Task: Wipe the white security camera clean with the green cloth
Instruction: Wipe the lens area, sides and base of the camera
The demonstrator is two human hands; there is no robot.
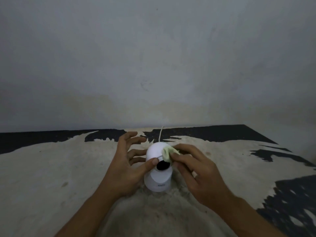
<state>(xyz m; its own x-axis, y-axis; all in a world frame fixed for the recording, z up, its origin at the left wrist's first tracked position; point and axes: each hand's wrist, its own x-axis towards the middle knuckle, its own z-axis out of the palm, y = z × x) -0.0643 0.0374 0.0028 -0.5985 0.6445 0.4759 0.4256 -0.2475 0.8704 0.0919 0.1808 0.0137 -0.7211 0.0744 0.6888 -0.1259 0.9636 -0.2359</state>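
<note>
The white security camera (156,175) stands upright on a worn table (59,168), with a round head, a black lens facing me and a cylindrical base. My left hand (127,170) is at its left side: the thumb presses on the head just beside the lens, the fingers are spread apart behind. My right hand (196,171) pinches a small bunched pale green cloth (168,153) against the upper right of the camera's head.
A thin white cable (160,134) runs from the back of the camera to the grey wall (153,65). The table's surface is cream with black peeled patches along the far edge and at the right.
</note>
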